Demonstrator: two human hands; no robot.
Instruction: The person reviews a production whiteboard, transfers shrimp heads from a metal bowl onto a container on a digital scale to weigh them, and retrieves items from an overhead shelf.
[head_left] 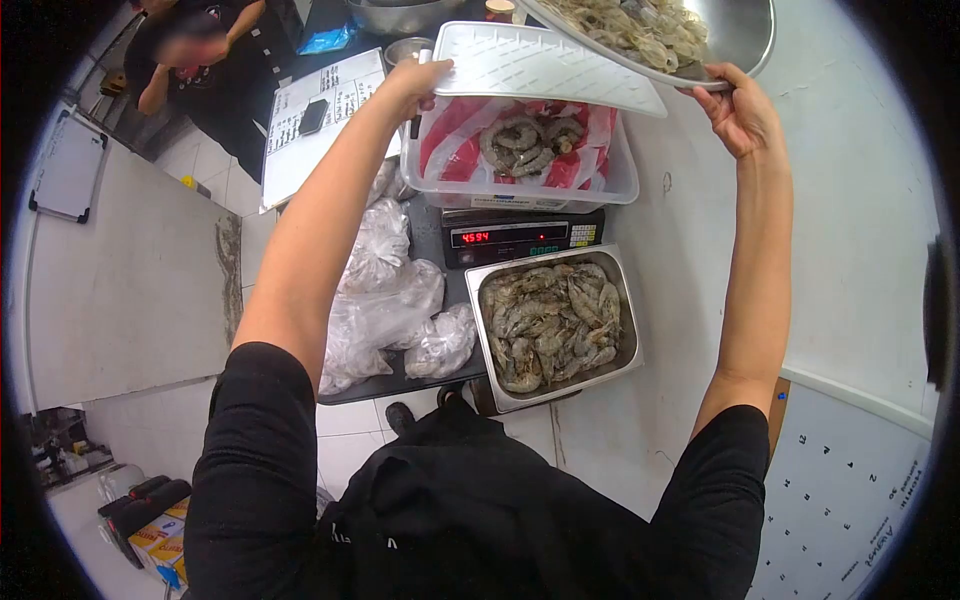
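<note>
Shrimp fill a steel pan (628, 310) at six o'clock below the scale (520, 238). Both hands are raised apart: left hand (415, 80) clamped on a white lid (540, 65) over the plastic tub (620, 180), right hand (742, 110) gripping a metal bowl (745, 35) at one o'clock.

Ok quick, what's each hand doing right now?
Left hand: closed on the edge of the white tray, holding it over the tub.
Right hand: gripping the rim of the metal bowl of shrimp.
</note>
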